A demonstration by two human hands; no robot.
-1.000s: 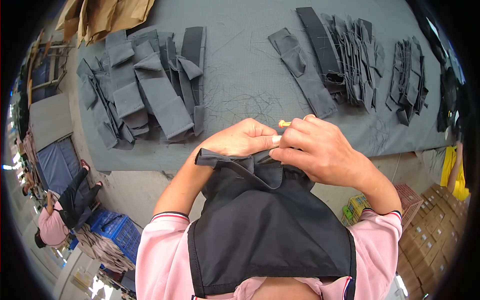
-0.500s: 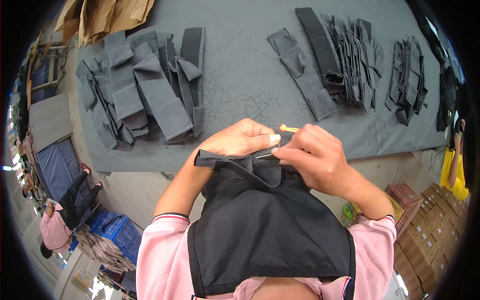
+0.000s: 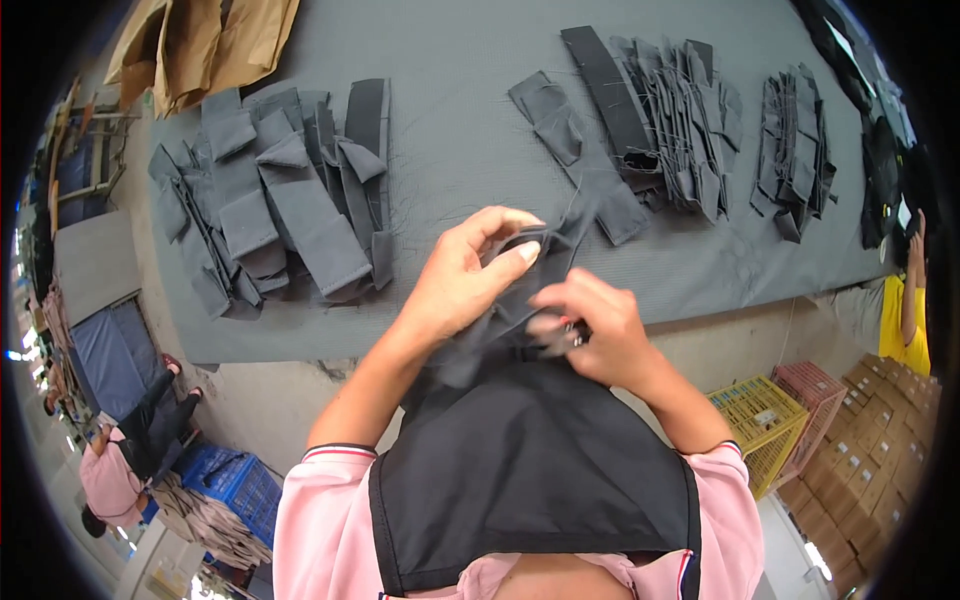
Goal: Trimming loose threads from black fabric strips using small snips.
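Head view: your left hand pinches the dark fabric piece, fingers clamped on its edge. Right hand grips a small tool; keep the fabric taut near the worktop edge.

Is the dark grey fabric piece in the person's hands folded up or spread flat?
Folded and bunched: the dark grey fabric piece is gathered between the left hand and right hand, not flat.

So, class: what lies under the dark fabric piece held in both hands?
Under the dark fabric piece you see grey table edge and floor. The left hand and right hand cover the rest.
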